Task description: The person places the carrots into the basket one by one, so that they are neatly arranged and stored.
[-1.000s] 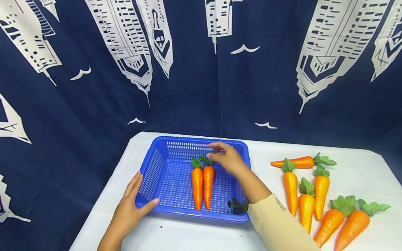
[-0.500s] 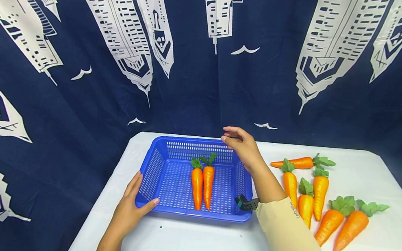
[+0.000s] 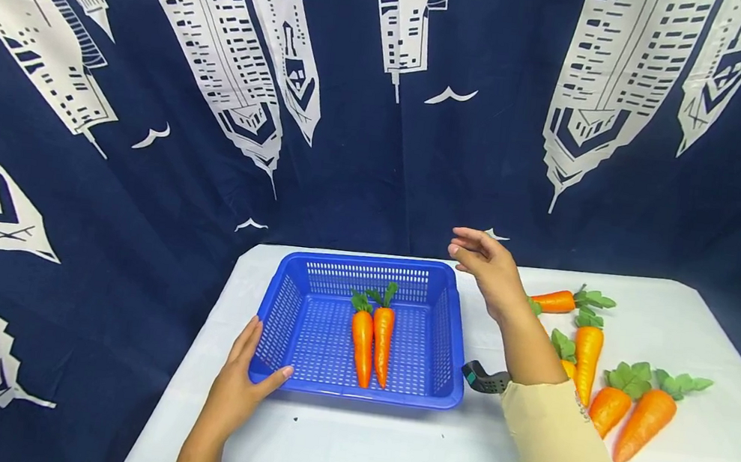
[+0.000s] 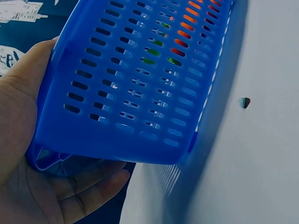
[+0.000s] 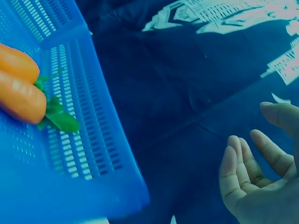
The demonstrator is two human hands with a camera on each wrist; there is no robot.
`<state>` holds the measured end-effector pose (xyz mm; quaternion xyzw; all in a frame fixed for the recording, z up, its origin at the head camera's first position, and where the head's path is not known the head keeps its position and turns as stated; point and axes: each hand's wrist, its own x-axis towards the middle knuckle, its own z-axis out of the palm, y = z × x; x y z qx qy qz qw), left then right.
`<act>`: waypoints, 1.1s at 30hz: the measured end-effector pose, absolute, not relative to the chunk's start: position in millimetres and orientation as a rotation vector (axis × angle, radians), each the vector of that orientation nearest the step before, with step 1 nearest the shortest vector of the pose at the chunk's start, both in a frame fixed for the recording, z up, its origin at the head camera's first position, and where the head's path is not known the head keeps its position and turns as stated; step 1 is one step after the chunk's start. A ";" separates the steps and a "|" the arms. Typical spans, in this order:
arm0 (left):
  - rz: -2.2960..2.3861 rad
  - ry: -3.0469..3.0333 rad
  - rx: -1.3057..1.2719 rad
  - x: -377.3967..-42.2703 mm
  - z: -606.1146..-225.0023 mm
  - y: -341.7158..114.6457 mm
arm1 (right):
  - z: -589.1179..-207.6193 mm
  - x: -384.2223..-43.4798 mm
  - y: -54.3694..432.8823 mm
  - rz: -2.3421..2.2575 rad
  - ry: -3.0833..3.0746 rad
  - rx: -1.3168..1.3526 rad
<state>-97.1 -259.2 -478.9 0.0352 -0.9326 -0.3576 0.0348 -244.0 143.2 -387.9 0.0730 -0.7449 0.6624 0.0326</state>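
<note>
Two toy carrots (image 3: 361, 347) with green leaves lie side by side in a blue plastic basket (image 3: 353, 393). My left hand (image 3: 239, 386) rests at the basket's near left corner, thumb on the front rim and straight fingers along the left side. In the left wrist view the slotted basket wall (image 4: 107, 135) hides part of the thumb. My right hand (image 3: 491, 274) hangs in the air past the basket's back right corner, holding nothing. Its fingers look loosely bent in the right wrist view, apart from the basket rim (image 5: 105, 107).
Several more toy carrots (image 3: 588, 355) lie on the white table (image 3: 347, 454) to the right, some partly hidden by the right arm. A dark blue cloth (image 3: 377, 171) printed with white buildings hangs behind the table.
My right hand has left the carrot leaves in the basket, risen, and moved right past the basket's right edge. The two carrots in the basket and my left hand have stayed put.
</note>
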 end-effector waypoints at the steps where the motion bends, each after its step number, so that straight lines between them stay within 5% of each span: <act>1: -1.098 -2.867 0.107 -97.2 -478.8 -259.0 | -387.8 -243.4 146.6 2.041 -2.283 0.214; 33: -1.112 -2.870 0.124 -98.4 -478.4 -259.3 | -439.9 -211.8 231.8 2.028 -2.393 -0.345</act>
